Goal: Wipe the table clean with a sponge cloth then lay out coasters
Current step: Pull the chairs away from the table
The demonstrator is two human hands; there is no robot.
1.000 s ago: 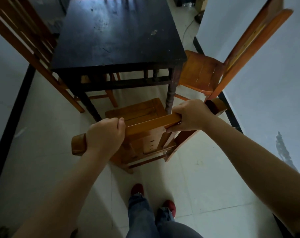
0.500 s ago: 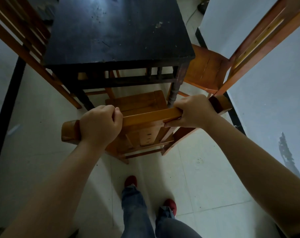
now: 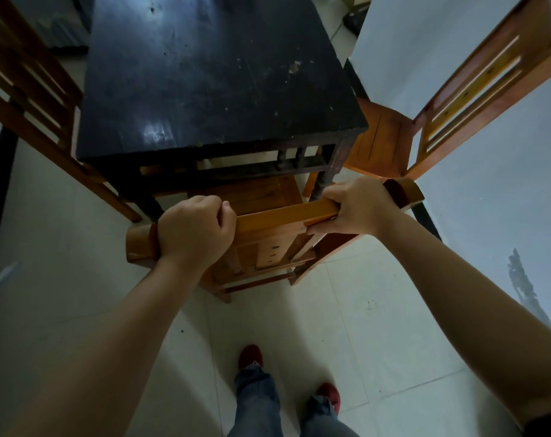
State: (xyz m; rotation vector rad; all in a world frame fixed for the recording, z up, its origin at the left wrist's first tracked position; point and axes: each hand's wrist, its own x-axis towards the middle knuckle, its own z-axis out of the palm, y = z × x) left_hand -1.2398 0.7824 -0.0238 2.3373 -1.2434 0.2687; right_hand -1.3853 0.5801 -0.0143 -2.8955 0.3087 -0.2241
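Grip: left hand (image 3: 196,230) and right hand (image 3: 357,205) are both clamped on the top rail of the near chair (image 3: 286,216), fingers curled over it, left toward the rail's left end, right toward its right end.
Change: over the last second the chair's seat has slid further under the bench (image 3: 217,74), and the bench top has drawn nearer and fills more of the view; the hands have kept the same hold throughout.
Meaning for the task: this looks like clearing standing room at the near edge, a preparation; wiping has not begun and no coasters are laid.
Task's things: the bench stands just beyond the chair, with its near edge above the seat; no sponge cloth and no coasters show anywhere in view.
Bench surface: dark, worn top with pale specks and smears, thickest toward the right side, and a dull sheen near the near edge; nothing stands on it.
Left: a slatted wooden chair back (image 3: 25,86) stands against the bench's left side.
Right: another wooden chair (image 3: 425,127) stands just beside the bench's right corner, its seat angled toward the bench and its back against a pale wall (image 3: 476,216).
Floor: pale tiles (image 3: 378,326); the person's red shoes (image 3: 250,356) and jeans show at the near edge.
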